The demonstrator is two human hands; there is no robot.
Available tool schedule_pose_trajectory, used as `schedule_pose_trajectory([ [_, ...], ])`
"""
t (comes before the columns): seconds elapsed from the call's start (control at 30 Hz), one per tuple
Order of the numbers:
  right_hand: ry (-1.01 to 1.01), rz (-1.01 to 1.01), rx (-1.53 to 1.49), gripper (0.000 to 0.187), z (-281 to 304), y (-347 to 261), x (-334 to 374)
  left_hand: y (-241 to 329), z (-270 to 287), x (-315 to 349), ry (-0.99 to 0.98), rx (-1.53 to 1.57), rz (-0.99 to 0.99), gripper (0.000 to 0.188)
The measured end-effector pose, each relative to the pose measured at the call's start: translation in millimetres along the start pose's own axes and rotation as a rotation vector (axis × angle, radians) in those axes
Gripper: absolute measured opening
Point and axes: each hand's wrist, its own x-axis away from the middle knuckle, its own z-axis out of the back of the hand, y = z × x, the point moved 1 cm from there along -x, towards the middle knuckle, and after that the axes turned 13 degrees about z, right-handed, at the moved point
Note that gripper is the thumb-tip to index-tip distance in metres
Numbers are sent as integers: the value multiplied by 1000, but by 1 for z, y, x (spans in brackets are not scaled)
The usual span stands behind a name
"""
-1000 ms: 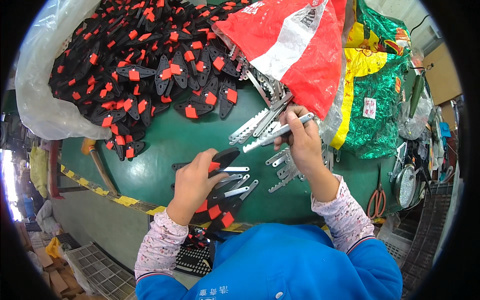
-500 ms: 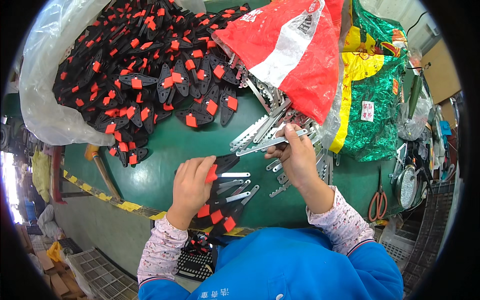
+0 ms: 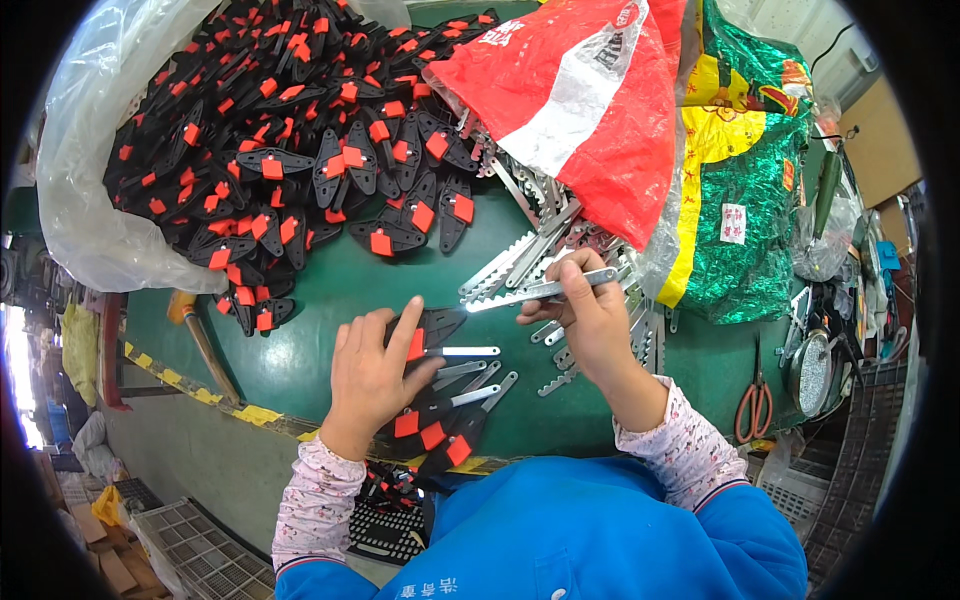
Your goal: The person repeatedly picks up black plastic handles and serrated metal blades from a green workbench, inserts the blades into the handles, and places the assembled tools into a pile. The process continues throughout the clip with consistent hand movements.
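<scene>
Pinched between the thumb and fingers of my right hand (image 3: pixel 594 325) is a toothed metal strip (image 3: pixel 520 296), its free end pointing left. My left hand (image 3: pixel 368 380) is open, fingers spread, beside a black plastic piece with a red tab (image 3: pixel 440 325); part of that piece is behind the fingers. A bright metal strip (image 3: pixel 470 351) sticks out of it to the right. Below lie several similar black pieces with red tabs (image 3: pixel 433 435) in a row, metal strips protruding from them. Loose toothed strips (image 3: pixel 545 240) are heaped just beyond my right hand.
A large pile of black pieces with red tabs (image 3: pixel 352 157) spills from a clear plastic bag (image 3: pixel 85 200) at far left. Red (image 3: pixel 630 150) and green (image 3: pixel 750 240) bags stand at far right. A hammer (image 3: pixel 205 345) and red-handled scissors (image 3: pixel 755 405) lie near the table's edges.
My left hand has loosened from the black piece, its fingers spreading and shifting slightly left. My right hand keeps the metal strip, having moved only slightly.
</scene>
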Motion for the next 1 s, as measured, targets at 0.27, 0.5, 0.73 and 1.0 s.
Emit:
schedule_pose_trajectory([
  [0.27,-68,-124,-87,24,-2,9,10,-4,3,-1,-112,224,25,73],
  [0.5,-95,-172,83,22,-17,16,16,2,-5,-6,-77,355,101,65],
  [0.73,-169,-136,194,35,-35,22,18,8,-9,-18,-111,395,79,65],
  [1.0,-740,437,902,38,-16,30,-26,-16,-5,-21,-204,251,173,56],
])
